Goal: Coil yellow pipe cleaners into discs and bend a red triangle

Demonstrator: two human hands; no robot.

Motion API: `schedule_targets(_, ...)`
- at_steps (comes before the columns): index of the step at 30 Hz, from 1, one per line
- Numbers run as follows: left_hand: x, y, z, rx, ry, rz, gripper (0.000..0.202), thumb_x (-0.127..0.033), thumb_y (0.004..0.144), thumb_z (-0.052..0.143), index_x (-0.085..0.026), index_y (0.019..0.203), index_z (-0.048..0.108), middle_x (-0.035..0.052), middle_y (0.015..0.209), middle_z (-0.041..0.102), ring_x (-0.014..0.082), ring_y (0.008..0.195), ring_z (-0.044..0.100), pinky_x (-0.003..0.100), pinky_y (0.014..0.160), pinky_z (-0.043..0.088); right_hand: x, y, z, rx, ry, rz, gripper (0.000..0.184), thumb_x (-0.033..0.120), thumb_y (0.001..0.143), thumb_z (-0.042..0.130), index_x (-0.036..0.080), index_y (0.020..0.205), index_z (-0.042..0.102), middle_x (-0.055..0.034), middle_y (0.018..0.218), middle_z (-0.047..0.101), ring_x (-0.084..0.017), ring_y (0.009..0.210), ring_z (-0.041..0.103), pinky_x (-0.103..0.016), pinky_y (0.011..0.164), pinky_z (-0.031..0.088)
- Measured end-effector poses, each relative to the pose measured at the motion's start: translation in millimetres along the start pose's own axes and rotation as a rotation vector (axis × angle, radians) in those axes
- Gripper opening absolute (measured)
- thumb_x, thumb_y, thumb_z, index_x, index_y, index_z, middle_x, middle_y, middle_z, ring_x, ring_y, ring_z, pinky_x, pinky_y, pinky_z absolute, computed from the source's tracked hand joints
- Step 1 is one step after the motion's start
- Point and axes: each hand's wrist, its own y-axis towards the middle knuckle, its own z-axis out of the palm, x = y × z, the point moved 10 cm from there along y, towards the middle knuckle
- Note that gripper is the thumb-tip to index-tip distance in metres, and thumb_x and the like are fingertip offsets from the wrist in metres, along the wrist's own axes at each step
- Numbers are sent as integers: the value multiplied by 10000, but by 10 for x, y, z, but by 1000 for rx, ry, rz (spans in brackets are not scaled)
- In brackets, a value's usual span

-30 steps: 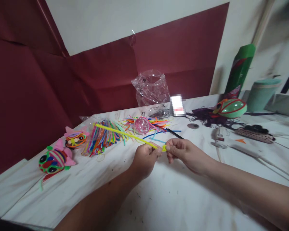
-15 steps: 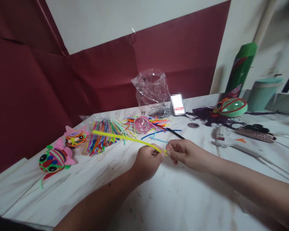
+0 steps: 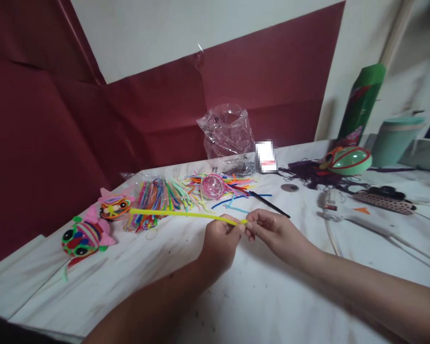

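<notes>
Over the middle of the table, my left hand pinches a yellow pipe cleaner near its right end. The long part of it stretches left, almost straight, with its free end in front of the bundle. Close beside, my right hand pinches the short right end, which looks bent or coiled between my fingertips. Behind the hands a clear plastic dome with a pink rim lies on loose colourful pipe cleaners. A bagged bundle of pipe cleaners is to the left.
Two decorated fish figures sit at left. A clear plastic bag stands at the back beside a bright-screened phone. On the right are a white glue gun with its cord, a green balloon-like ornament, purple tassels and a teal bin.
The yellow pipe cleaner's free end has dipped, so it lies more level and straighter. Both hands have shifted slightly and stay close together at its right end.
</notes>
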Motion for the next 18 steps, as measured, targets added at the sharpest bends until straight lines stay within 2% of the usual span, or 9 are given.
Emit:
schedule_targets(5, 109, 36, -71, -42, 182, 3, 71, -215, 639, 562, -150, 617, 546, -38, 492, 492, 89, 466, 424, 202, 470, 330, 26, 15, -4, 61, -371, -27, 150, 271, 815, 416, 186, 706, 473, 10, 588, 541, -116, 531, 467, -227, 511, 354)
schedule_targets(9, 54, 47, -33, 16, 333, 86, 56, -198, 639, 565, -147, 623, 580, -12, 537, 527, 113, 521, 479, 216, 512, 368, 78, 41, 3, 134, -560, -53, 114, 197, 779, 420, 180, 700, 501, 10, 579, 537, -108, 507, 439, -216, 489, 327)
schedule_targets(12, -51, 24, 40, 88, 450, 171, 52, -152, 629, 566, -149, 584, 591, 7, 580, 560, 125, 580, 505, 223, 571, 391, 88, 14, 49, 228, -634, -94, 133, 165, 762, 420, 178, 665, 510, 13, 554, 515, -104, 493, 414, -213, 477, 307)
schedule_targets(14, -54, 13, 93, 159, 478, 161, 60, -142, 627, 566, -150, 576, 597, 13, 598, 574, 129, 598, 511, 222, 576, 394, 93, -21, 86, 284, -656, -129, 140, 147, 749, 425, 176, 647, 515, 11, 554, 513, -101, 488, 402, -216, 472, 296)
schedule_targets(16, -49, 2, 151, 243, 471, 147, 61, -144, 628, 566, -149, 579, 601, 10, 589, 569, 125, 583, 501, 218, 556, 387, 97, -44, 103, 306, -641, -137, 135, 141, 737, 440, 175, 639, 526, 5, 558, 524, -101, 487, 405, -220, 469, 292)
schedule_targets(18, -77, 6, 153, 262, 432, 149, 53, -139, 621, 566, -148, 579, 597, 1, 569, 553, 115, 557, 482, 217, 542, 376, 85, -35, 82, 280, -566, -90, 124, 161, 737, 461, 175, 635, 531, 4, 553, 533, -104, 488, 420, -223, 469, 299)
